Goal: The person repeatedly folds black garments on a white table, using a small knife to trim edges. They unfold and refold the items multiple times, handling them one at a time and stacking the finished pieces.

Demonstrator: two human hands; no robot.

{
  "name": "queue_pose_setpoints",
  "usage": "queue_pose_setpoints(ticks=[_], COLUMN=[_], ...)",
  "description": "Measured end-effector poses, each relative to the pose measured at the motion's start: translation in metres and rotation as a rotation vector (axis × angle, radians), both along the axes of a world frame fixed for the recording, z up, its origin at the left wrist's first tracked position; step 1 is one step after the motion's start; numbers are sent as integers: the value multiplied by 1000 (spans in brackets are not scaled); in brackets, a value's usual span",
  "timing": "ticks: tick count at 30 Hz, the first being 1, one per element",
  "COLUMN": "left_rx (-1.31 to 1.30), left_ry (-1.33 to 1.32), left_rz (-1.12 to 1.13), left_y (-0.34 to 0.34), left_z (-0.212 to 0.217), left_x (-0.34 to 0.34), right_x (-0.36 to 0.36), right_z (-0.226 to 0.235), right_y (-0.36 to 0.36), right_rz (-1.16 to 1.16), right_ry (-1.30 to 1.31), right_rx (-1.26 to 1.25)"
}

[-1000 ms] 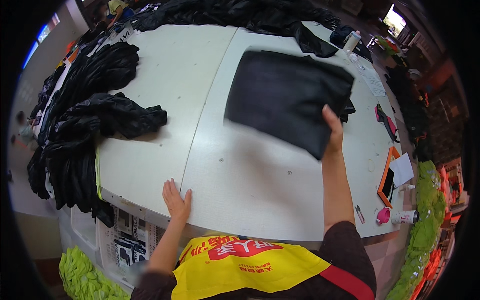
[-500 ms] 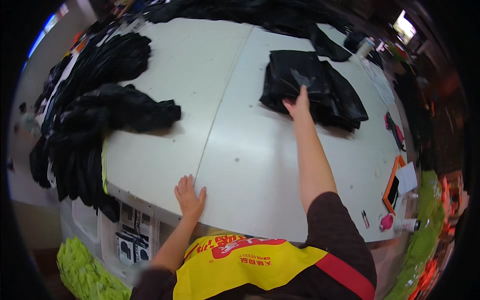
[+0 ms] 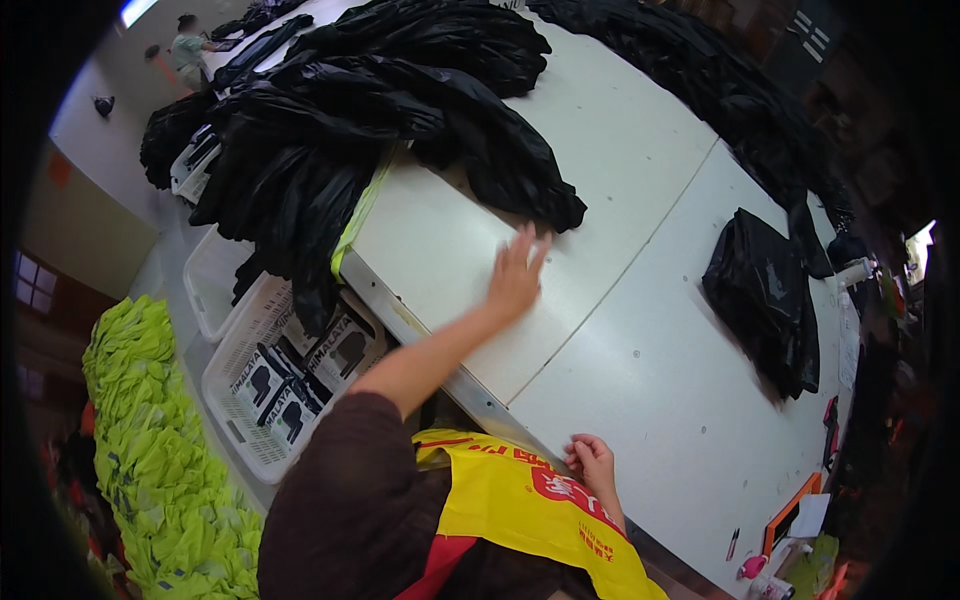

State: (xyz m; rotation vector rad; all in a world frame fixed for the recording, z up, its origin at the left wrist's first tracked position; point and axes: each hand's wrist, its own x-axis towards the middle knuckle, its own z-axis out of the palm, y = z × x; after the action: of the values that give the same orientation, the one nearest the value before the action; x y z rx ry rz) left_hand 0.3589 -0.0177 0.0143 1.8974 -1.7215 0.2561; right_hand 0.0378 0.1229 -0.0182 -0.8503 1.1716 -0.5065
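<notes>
reaching left hand (image 3: 515, 278) flat, fingers apart, near black garment pile (image 3: 400, 110), right hand (image 3: 590, 462) curled at table edge (image 3: 520, 425), grip unclear

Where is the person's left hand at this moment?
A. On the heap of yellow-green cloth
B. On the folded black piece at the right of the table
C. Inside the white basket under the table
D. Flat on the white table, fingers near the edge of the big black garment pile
D: the left hand lies spread on the white table, its fingertips just short of the black garment pile.
</notes>
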Motion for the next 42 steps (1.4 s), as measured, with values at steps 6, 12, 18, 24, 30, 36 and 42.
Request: queue_pose_setpoints(ticks=[6, 12, 18, 24, 30, 36, 42], left_rx=[-183, -297, -898, -1014, -638, 352, -42], left_ry=[-630, -432, -570, -602, -400, 365, 680], left_rz=[32, -165, 9, -136, -991, -1312, -613], left_y=[-129, -167, -60, 96, 190, 225, 206], left_z=[86, 118, 280, 344, 225, 142, 158], left_x=[144, 182, 228, 169, -30, -130, -132], right_x=[21, 28, 64, 137, 141, 11, -80], right_z=[8, 0, 17, 64, 161, 141, 126], right_y=[-13, -3, 3, -22, -13, 19, 36], right_rz=[-117, -250, -215, 207, 123, 137, 245], right_ry=[133, 204, 148, -459, -1203, -683, -381], right_rx=[35, -29, -44, -138, -290, -277, -286])
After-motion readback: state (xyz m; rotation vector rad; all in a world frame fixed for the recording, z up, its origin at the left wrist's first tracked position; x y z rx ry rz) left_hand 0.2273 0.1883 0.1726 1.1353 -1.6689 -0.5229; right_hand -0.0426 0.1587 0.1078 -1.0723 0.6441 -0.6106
